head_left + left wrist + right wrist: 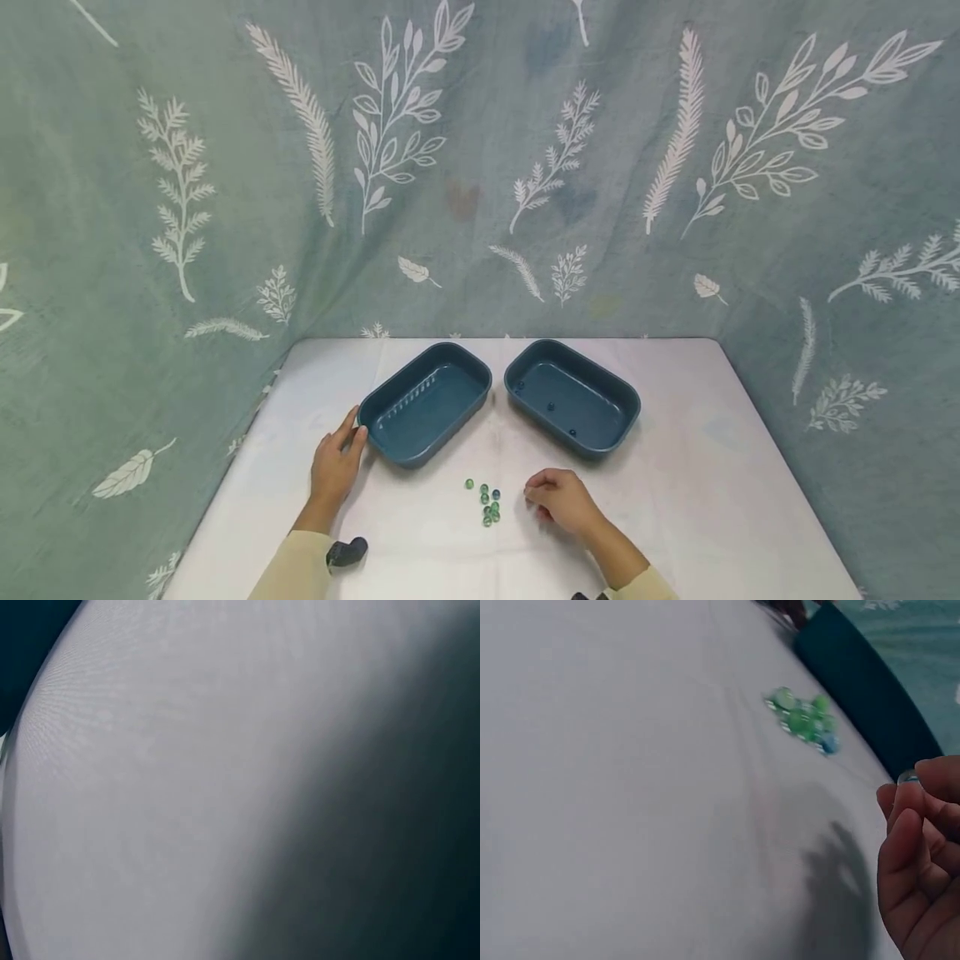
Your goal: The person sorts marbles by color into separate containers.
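Observation:
In the head view my left hand (pixel 335 473) touches the near left corner of the left dark teal tub (pixel 427 446), fingers fairly straight along its outer side. My right hand (pixel 564 500) is above the white table, right of a loose group of green marbles (pixel 485 499) with a blue marble (pixel 497 494) among them. Between the thumb and fingertips of that hand, the right wrist view shows a small clear glass marble (pixel 907 777) being pinched. Inside the right teal tub (pixel 592 396) lie several dark-looking marbles (pixel 551 407).
A white cloth (pixel 420 550) covers the table. Green-grey fabric (pixel 480 275) with white leaf prints hangs behind and at both sides. The two tubs stand angled near the back edge, a narrow gap between them. The left wrist view is mostly blurred white cloth and dark shapes.

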A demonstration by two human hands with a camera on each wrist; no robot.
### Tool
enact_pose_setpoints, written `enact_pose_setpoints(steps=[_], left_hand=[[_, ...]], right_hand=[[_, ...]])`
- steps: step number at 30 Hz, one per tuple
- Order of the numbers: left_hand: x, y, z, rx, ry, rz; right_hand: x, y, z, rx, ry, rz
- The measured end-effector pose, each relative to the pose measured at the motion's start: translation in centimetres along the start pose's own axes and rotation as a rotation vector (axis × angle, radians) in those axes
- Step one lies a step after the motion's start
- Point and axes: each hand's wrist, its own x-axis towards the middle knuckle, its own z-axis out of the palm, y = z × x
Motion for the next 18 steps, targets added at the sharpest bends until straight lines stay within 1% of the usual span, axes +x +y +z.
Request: enact_pose_setpoints(steps=[2,5,7,9,11,12,15,18], left_hand=[[0.0,0.1,-0.2,-0.008,-0.014,-0.005],[0.0,0.1,-0.2,-0.002,-0.029,-0.029],[0.1,0.1,-0.1,0.003,-0.03,-0.044],[0.2,0.1,0.0,0.001,-0.019,-0.044],[0.3,0.2,0.1,-0.006,-0.022,-0.052],[0.3,0.2,0.1,-0.007,-0.032,-0.058],[0.3,0.1,-0.1,0.002,-0.056,-0.071],[0.4,-0.1,-0.4,0.01,-0.058,-0.07]], right_hand=[[-0.1,-0.4,-1.0,0.026,0.018,-0.027],[-0.3,-1.2,-2.6,0.034,0.048,-0.069],[-1.0,-2.8,-3.7,0.043,0.082,-0.083],[-1.2,-3.8,-4.8,0.058,0.125,-0.09],[-1.2,-4.4,-5.8,0.068,0.166,-0.085],[-1.2,-4.7,-6.2,0.073,0.184,-0.077],[-0.6,-4.2,-7.2,0.08,0.205,-0.073],[-0.1,-4.6,-7.9,0.086,0.211,-0.081]])
